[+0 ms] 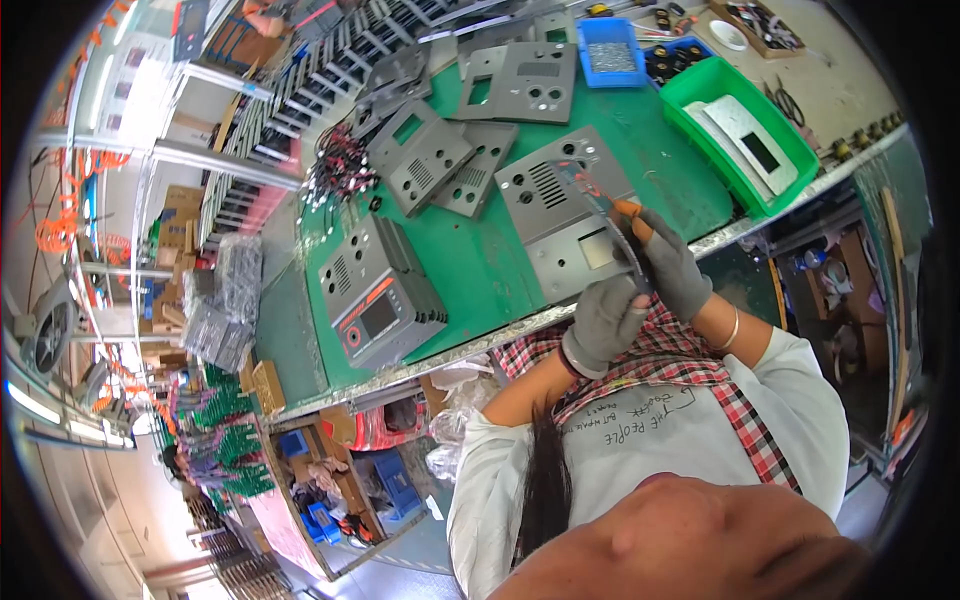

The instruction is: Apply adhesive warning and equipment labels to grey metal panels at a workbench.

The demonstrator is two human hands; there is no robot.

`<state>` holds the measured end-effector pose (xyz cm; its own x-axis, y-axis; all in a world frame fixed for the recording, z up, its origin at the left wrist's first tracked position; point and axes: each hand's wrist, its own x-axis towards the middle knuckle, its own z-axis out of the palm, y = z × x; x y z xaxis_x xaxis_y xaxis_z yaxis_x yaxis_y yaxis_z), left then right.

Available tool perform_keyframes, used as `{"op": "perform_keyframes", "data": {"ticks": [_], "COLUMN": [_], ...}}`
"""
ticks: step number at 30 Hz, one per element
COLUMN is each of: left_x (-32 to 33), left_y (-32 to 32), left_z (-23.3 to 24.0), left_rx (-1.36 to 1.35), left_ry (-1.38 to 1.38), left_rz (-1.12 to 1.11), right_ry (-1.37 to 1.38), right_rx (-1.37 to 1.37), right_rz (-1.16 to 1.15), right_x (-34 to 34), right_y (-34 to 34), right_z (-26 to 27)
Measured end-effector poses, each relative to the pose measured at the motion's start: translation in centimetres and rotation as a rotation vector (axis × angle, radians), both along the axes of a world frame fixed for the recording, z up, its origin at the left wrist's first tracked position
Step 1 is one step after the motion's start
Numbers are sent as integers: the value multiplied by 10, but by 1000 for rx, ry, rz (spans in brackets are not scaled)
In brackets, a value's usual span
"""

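Note:
Both my hands wear grey gloves with bare fingertips. Between them, tilted and nearly edge-on, is a thin dark printed overlay sheet [592, 193] with orange markings. My left hand [606, 322] grips its near end, and my right hand [671, 262] pinches it along the right side. Just beyond the hands, a grey sheet-metal panel [534, 229] lies flat on the green work mat [480, 262]; it has vent slots, round holes and a rectangular window, partly covered by the sheet. To the left stands a stack of similar panels [416, 330], the top one bearing a dark-and-orange overlay.
More grey panels [517, 79] lie overlapped at the back, beside a bundle of wires [337, 161]. A blue tray [639, 81] holds small metal parts. At right is a green bin [806, 161] with white sheets; scissors [787, 105] lie beyond it. Bubble-wrapped items [225, 300] sit left.

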<state>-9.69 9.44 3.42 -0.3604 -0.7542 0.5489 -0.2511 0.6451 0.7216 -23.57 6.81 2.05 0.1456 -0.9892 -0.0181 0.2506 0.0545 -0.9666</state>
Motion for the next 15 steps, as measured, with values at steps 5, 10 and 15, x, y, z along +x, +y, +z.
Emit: {"op": "perform_keyframes", "data": {"ticks": [5,10,15], "left_x": [6,10,17], "left_y": [5,8,6], "left_z": [-9,3,6], "left_rx": [-57,50,280], "left_ry": [-58,-92,-82], "left_rz": [-52,-34,-117], "right_ry": [-313,-402,-188], "right_rx": [112,197,131], "right_rz": [444,578,545], "right_x": [19,22,19], "right_y": [17,19,20], "right_z": [3,23,17]}}
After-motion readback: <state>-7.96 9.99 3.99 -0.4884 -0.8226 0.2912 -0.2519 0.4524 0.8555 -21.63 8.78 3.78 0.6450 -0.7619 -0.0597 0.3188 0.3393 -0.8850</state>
